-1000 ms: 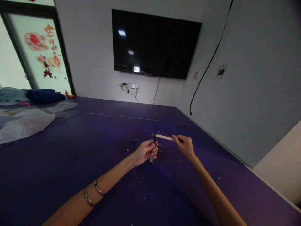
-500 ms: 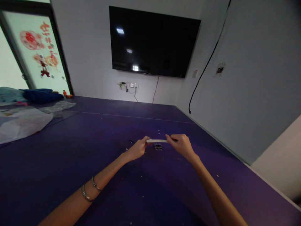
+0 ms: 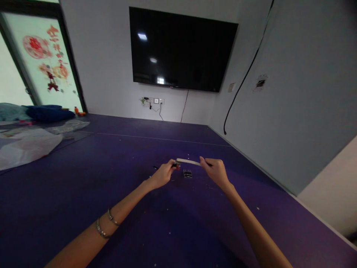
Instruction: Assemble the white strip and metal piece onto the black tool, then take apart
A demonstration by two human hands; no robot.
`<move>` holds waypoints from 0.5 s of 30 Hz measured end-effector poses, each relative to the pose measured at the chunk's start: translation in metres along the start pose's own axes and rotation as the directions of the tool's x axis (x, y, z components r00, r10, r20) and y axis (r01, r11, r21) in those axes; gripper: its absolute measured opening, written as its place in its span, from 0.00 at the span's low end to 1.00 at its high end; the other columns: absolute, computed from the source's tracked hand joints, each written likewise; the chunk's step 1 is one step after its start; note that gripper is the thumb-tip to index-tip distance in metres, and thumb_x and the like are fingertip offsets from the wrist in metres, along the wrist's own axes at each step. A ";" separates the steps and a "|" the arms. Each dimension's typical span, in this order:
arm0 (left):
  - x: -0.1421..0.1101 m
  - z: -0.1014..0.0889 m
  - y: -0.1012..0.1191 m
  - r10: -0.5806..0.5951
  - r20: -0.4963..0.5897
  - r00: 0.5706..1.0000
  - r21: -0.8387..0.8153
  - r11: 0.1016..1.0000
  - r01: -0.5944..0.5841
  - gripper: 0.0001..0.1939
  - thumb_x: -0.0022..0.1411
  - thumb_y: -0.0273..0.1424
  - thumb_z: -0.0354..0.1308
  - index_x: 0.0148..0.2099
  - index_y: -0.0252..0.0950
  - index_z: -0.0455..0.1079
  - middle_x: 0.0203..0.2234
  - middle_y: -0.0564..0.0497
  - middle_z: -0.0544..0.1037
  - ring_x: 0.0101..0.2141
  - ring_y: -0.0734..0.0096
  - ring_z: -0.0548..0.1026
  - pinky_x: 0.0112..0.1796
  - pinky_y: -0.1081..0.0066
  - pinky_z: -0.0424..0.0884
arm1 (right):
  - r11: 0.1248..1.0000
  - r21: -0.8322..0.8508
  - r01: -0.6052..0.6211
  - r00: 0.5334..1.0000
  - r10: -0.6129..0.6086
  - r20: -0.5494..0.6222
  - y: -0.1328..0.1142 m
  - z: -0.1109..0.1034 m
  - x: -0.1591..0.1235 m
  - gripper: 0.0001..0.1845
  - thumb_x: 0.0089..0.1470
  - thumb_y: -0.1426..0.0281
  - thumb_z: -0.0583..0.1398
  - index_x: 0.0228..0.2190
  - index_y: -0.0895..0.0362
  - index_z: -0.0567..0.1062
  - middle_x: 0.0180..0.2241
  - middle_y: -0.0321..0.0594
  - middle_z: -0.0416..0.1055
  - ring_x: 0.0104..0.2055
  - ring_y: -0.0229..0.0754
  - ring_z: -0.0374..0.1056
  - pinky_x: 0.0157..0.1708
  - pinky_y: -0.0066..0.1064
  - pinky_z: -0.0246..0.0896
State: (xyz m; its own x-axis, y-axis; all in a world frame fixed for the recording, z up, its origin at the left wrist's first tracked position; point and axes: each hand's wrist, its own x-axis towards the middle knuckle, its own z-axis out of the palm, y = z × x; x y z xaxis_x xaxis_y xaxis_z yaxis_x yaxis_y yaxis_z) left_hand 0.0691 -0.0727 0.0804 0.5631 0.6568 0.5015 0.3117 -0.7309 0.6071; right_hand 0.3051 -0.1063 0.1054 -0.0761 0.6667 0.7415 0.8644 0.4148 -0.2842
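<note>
My left hand (image 3: 163,175) pinches a small dark piece with some red on it (image 3: 176,165); its exact kind is too small to make out. In my right hand (image 3: 216,171) is a slim white stick (image 3: 188,161), gripped near its right end, where something dark shows by the fingers. The stick slants slightly, its free left tip just above the small piece; whether they touch I cannot tell. Below the stick, on the purple floor (image 3: 178,216), lies a small clear-and-black flat item (image 3: 187,174). A short black object (image 3: 155,167) rests beside my left hand.
White specks are scattered over the floor. Clear plastic sheeting (image 3: 30,145) and a dark blue cloth bundle (image 3: 48,113) lie at the left. A black cable (image 3: 242,83) hangs along the right wall. A television (image 3: 181,48) is mounted on the far wall.
The stick's left end has come away from my left fingers and risen slightly. The small dark and red piece now shows in my left hand.
</note>
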 end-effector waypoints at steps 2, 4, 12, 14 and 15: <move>0.000 -0.002 0.001 -0.011 -0.002 1.000 -0.016 1.000 0.011 0.09 0.63 0.26 0.42 0.41 0.35 0.64 0.32 0.49 0.74 0.31 0.73 0.71 0.36 0.71 0.65 | 1.000 0.022 0.008 1.000 -0.008 0.024 0.005 0.002 0.000 0.28 0.55 0.58 0.50 0.10 0.59 0.57 0.12 0.32 0.49 0.17 0.30 0.43 0.20 0.27 0.39; 0.001 -0.003 0.001 -0.013 -0.010 1.000 -0.030 0.999 0.012 0.09 0.63 0.27 0.43 0.41 0.35 0.64 0.32 0.49 0.74 0.31 0.73 0.71 0.37 0.71 0.65 | 0.998 0.056 0.000 0.999 -0.002 0.041 0.008 0.004 -0.001 0.28 0.54 0.58 0.50 0.10 0.59 0.58 0.12 0.32 0.49 0.17 0.30 0.44 0.19 0.27 0.39; 0.002 0.008 -0.005 -0.003 -0.014 1.000 -0.183 0.983 0.001 0.08 0.62 0.27 0.44 0.38 0.34 0.64 0.32 0.48 0.74 0.36 0.70 0.73 0.40 0.69 0.66 | 0.981 0.171 -0.091 0.995 0.084 0.048 0.005 0.007 -0.003 0.28 0.53 0.56 0.52 0.09 0.59 0.61 0.12 0.32 0.50 0.16 0.30 0.46 0.19 0.26 0.41; 0.001 0.016 -0.008 -0.050 0.006 0.999 -0.316 0.947 0.050 0.07 0.62 0.28 0.44 0.38 0.34 0.62 0.30 0.49 0.73 0.33 0.71 0.73 0.37 0.70 0.68 | 0.953 0.265 -0.149 0.989 0.140 0.051 0.000 0.005 0.000 0.27 0.52 0.56 0.52 0.10 0.59 0.63 0.12 0.32 0.51 0.16 0.30 0.48 0.19 0.26 0.41; 0.001 0.021 -0.009 -0.081 0.015 0.997 -0.383 0.920 0.081 0.06 0.63 0.30 0.45 0.38 0.34 0.61 0.29 0.49 0.73 0.31 0.72 0.74 0.34 0.70 0.69 | 0.924 0.327 -0.200 0.980 0.194 0.052 -0.004 0.004 0.001 0.27 0.52 0.55 0.53 0.10 0.59 0.64 0.12 0.32 0.52 0.16 0.31 0.48 0.18 0.26 0.42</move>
State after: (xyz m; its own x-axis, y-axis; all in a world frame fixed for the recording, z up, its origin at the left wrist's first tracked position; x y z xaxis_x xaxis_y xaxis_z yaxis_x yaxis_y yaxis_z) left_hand 0.0824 -0.0692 0.0625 0.5476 0.7109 0.4413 0.0388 -0.5484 0.8353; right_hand 0.2991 -0.1047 0.1049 0.0670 0.7659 0.6395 0.6510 0.4521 -0.6097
